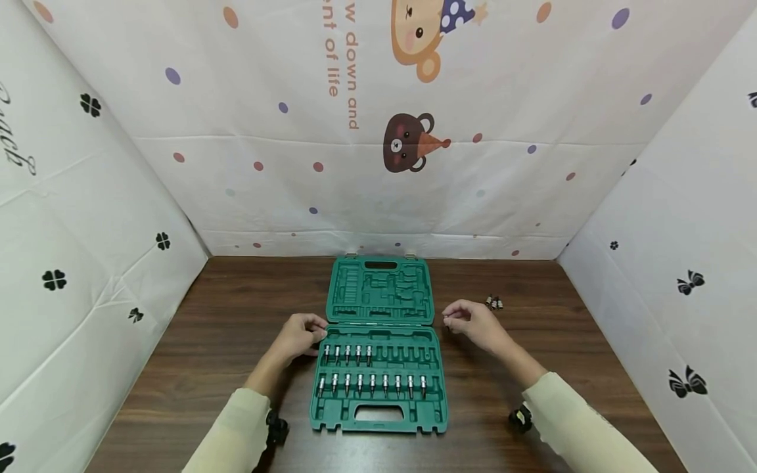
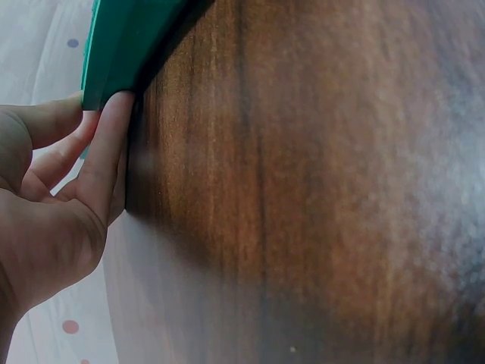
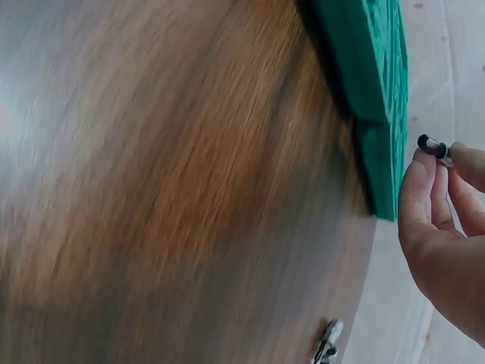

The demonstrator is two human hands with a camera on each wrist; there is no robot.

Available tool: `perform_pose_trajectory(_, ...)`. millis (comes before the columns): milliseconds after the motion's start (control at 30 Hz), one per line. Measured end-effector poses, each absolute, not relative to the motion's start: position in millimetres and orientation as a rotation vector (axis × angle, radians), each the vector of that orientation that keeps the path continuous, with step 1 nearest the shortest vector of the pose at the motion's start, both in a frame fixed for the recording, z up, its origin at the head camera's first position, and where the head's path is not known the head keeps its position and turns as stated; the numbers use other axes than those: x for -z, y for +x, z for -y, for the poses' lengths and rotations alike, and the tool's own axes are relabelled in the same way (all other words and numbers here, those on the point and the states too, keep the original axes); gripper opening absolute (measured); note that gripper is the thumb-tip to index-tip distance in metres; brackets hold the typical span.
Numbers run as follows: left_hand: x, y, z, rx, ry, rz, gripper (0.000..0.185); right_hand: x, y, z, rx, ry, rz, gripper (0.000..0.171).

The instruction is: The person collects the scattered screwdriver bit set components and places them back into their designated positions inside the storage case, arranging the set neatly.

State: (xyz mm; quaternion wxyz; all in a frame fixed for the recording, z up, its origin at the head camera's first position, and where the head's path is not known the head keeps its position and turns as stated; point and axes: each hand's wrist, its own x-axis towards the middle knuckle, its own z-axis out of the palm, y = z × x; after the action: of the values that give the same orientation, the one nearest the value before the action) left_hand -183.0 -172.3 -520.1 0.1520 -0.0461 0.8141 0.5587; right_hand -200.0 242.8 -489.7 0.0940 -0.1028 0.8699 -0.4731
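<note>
The case (image 1: 331, 414) lies on the table (image 1: 236, 315), its lid (image 1: 378, 289) behind. Bits (image 1: 372, 382) sit inside in two rows, the rear one only at left. The left hand (image 1: 300, 335) is at the case's left edge; right of the case, the right hand (image 1: 473, 323) holds one bit (image 3: 435, 148), near loose bits (image 1: 494, 302).

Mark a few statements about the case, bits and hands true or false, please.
1. The green case lies open on the table. True.
2. The right hand pinches a metal bit. True.
3. The left hand also holds a bit. False: it grips the case's left edge.
4. The upper row of bits is full. False: slots at its right are empty.
5. Loose bits lie left of the case. False: they lie right of it.
</note>
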Motion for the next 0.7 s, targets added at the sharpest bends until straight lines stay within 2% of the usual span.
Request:
perform_pose_trajectory(267,520,-183,173,-1.605,-0.132,-2.330,0.016,488,-194,-225,1.513,-0.331,-2.404,0.018)
perform_pose_trajectory(700,521,-183,172,-1.618,-0.130,-2.328,0.016,485,-187,-191,1.578,-0.455,-2.197,0.024)
